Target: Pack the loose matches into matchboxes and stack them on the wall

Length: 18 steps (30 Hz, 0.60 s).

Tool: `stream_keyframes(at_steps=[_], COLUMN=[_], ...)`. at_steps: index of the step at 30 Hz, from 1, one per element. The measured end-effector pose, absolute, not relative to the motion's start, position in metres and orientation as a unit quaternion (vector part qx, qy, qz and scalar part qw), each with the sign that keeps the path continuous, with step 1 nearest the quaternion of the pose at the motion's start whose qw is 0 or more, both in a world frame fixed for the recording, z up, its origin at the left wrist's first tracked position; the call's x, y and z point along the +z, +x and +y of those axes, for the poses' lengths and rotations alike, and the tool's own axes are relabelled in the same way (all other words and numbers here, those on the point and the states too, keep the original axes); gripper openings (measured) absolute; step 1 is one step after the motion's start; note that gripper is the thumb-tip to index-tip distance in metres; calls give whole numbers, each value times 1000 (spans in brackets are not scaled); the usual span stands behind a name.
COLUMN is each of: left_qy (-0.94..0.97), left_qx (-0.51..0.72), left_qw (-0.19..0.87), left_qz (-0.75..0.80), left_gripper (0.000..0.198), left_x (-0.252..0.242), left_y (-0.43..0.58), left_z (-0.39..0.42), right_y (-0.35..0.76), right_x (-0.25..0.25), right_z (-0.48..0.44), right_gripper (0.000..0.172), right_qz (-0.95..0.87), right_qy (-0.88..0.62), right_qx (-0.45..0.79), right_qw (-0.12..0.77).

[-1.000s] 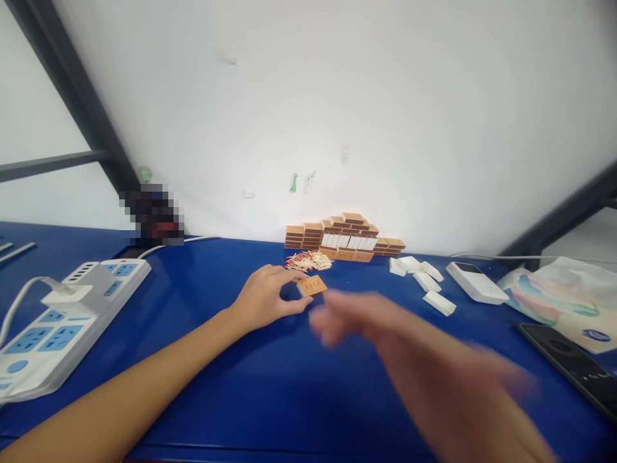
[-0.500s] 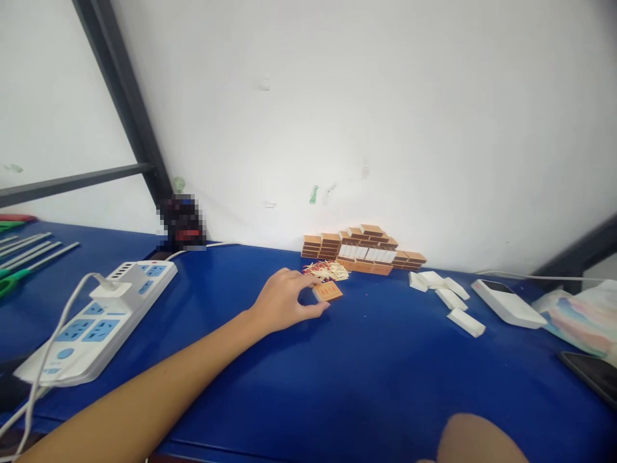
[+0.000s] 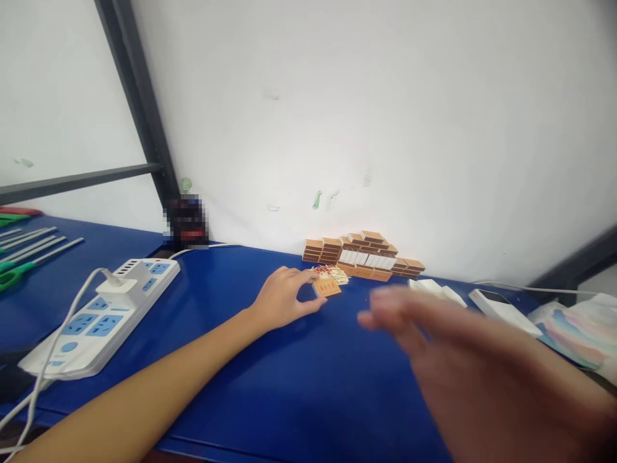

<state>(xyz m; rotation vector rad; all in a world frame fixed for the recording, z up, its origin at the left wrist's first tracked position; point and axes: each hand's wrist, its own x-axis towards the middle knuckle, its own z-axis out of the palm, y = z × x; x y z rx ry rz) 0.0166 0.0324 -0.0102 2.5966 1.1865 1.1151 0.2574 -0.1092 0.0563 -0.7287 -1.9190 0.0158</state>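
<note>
My left hand [image 3: 282,298] rests on the blue table [image 3: 270,386], thumb and fingers pinched on a small orange matchbox [image 3: 327,287]. Just behind the box lies a loose heap of matches [image 3: 332,273]. A stack of matchboxes [image 3: 364,254] stands against the white wall. My right hand [image 3: 463,347] hovers above the table to the right of the matchbox, smeared by motion, its fingers stretched toward the left; nothing shows in it. Several white inner trays [image 3: 436,289] lie partly hidden behind it.
A white power strip [image 3: 103,315] with a plugged-in charger lies at the left. Long tools [image 3: 29,247] rest at the far left. A white device [image 3: 504,308] and a plastic-wrapped packet [image 3: 573,325] sit at the right. A dark metal frame [image 3: 137,103] rises by the wall.
My right hand dropped out of view half a second ago and has swung back up over the table at the right. The left hand keeps hold of the matchbox.
</note>
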Motion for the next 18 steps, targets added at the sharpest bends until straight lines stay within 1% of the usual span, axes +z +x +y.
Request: stream_keyframes(at_steps=[1,2,3,4,5,7,8,11,14,18], left_qy=[840,834,827,818,809,794,789,798,806,803], left_qx=[370,375,380,390,400,419,424,409,385,375], left_qw=[37,39,44,49,57,67,59,28,20,36], left_qz=[395,403,412,421,426,436,441,441,448,461], left_gripper=[42,42,39,36,35,32,33,33,34,32], left_x=[-9,-8,-7,-5,-3,2,5,18,30,34], left_y=[15,13,10,8,5,0,-2,-5,-5,1], left_z=[34,36,39,42,46,57,64,92,123,156], right_y=[255,255,256,260,266,278,282,286,281,286], right_x=[59,58,54,47,37,12,0,-25,-28,-20], right_z=[-89,-66,-43,-21,0,30,39,47,45,47], right_gripper=[40,33,29,28,29,29,29,31,32,33], right_qz=[-771,-735,-707,-697,-697,-723,-731,-739,-742,-751], right_qy=[-314,-360,-389,-404,-420,-453,-465,-486,-493,-503], right_qx=[16,26,12,-19,-53,-78,-75,-47,-41,-73], right_qw=[554,574,590,592,579,515,493,463,453,422])
